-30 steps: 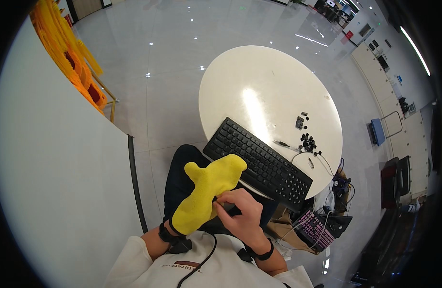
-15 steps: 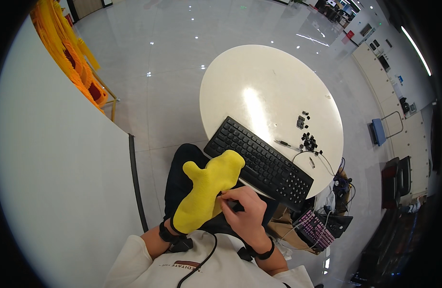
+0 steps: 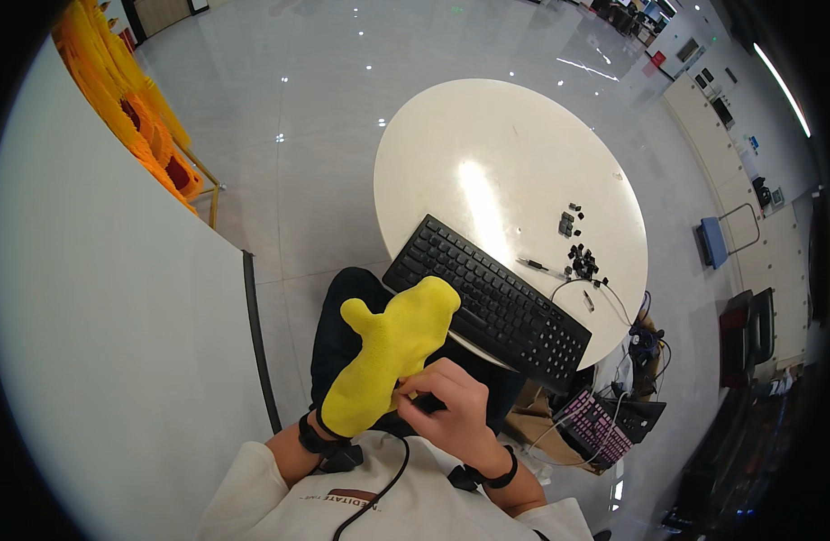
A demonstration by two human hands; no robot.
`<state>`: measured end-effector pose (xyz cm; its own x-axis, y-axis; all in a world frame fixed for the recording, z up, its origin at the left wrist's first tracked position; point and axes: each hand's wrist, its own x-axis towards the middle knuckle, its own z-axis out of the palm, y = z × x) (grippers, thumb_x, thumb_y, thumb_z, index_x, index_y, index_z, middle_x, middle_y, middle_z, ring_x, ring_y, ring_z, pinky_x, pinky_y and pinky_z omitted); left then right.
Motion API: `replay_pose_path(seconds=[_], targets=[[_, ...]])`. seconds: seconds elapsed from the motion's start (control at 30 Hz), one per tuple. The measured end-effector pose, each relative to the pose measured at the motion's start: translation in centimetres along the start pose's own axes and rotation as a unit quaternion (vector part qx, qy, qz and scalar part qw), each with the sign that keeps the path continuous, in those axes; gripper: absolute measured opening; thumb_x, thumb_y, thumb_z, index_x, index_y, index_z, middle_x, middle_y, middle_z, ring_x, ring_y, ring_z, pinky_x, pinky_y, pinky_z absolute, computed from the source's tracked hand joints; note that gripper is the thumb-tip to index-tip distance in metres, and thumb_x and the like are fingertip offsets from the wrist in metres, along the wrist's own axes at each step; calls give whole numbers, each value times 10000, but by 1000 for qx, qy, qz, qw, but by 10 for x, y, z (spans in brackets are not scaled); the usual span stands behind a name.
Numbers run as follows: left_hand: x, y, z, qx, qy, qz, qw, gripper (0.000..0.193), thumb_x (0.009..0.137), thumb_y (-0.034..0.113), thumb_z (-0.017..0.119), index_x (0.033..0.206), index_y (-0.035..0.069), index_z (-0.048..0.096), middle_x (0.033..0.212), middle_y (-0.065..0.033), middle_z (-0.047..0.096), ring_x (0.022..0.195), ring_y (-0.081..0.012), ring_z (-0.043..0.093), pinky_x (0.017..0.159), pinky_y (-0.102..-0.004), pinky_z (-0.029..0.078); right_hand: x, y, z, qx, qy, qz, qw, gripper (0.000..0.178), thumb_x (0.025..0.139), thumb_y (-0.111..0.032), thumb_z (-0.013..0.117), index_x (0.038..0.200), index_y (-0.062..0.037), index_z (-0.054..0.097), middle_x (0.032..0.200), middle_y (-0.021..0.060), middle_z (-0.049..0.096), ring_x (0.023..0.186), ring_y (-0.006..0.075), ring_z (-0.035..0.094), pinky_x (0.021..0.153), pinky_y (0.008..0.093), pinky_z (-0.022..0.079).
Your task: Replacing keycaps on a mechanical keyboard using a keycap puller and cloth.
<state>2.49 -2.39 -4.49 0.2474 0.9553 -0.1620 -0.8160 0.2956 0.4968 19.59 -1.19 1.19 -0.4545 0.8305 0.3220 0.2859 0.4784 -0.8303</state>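
A yellow cloth mitten point(image 3: 379, 347) covers my left hand point(image 3: 399, 325) down to the wrist, its thumb standing apart from the finger part. That hand is open inside the cloth, above my lap and just by the near edge of the black keyboard point(image 3: 496, 298). My right hand point(image 3: 446, 406) is closed in a pinch against the mitten's right side, low on the palm. A small dark spot shows at its fingertips; what they hold is too hidden to name. Several keys are off the keyboard's right end, and a pile of loose black keycaps point(image 3: 583, 261) lies beyond it.
The keyboard overhangs the near edge of a round white table point(image 3: 469, 117). A pen-like tool point(image 3: 534, 264) and a cable lie beside the keycaps. Below on the right, a pink-keyed keyboard point(image 3: 595, 424) rests on a cardboard box. A pale partition point(image 3: 136, 316) stands at left.
My right hand has slid down and slightly left along the mitten's side, still pinched. The mitten has shifted only slightly; the keyboard and keycaps stay put.
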Motion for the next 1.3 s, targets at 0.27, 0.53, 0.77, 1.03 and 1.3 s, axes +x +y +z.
replay_pose_path(seconds=[0.27, 0.53, 0.77, 1.03, 1.3], targets=[[15, -13, -6, 56, -25, 29, 998, 691, 1220, 405, 631, 1791, 98, 392, 1698, -73, 584, 1389, -148, 651, 1071, -289, 587, 9, 17, 0, -78, 90, 7, 993, 186, 825, 49, 924, 954, -9, 803, 948, 105, 813, 808, 210, 768, 734, 309, 611], [13, -4, -6, 50, -22, 10, 998, 675, 1221, 415, 623, 1766, 70, 423, 1686, -109, 606, 1382, -190, 677, 1084, -325, 607, 3, 18, 3, -26, 53, 36, 998, 166, 837, 40, 915, 951, -13, 807, 974, 102, 816, 820, 196, 778, 745, 302, 616], [8, 1, -5, 239, -40, 77, 967, 626, 1210, 286, 658, 1750, 60, 434, 1705, -175, 583, 1474, -273, 656, 1197, -384, 576, -1, 19, 6, 18, 20, -12, 1000, 174, 833, 31, 932, 946, -27, 812, 994, 97, 826, 861, 222, 785, 776, 321, 619], [12, 18, 4, 397, -55, 108, 910, 607, 1182, 184, 689, 1726, 44, 458, 1667, -172, 617, 1431, -282, 688, 1231, -423, 554, 4, 39, 12, 14, 94, -39, 995, 196, 796, 45, 940, 911, -29, 799, 955, 98, 829, 866, 259, 750, 834, 379, 583], [12, 19, 11, 429, -7, 151, 891, 639, 1090, 92, 769, 1674, 16, 522, 1600, -172, 675, 1409, -263, 702, 1138, -373, 594, 5, 29, 11, 23, 54, -66, 996, 187, 796, 44, 926, 898, -36, 791, 934, 91, 814, 862, 257, 749, 817, 369, 584]])
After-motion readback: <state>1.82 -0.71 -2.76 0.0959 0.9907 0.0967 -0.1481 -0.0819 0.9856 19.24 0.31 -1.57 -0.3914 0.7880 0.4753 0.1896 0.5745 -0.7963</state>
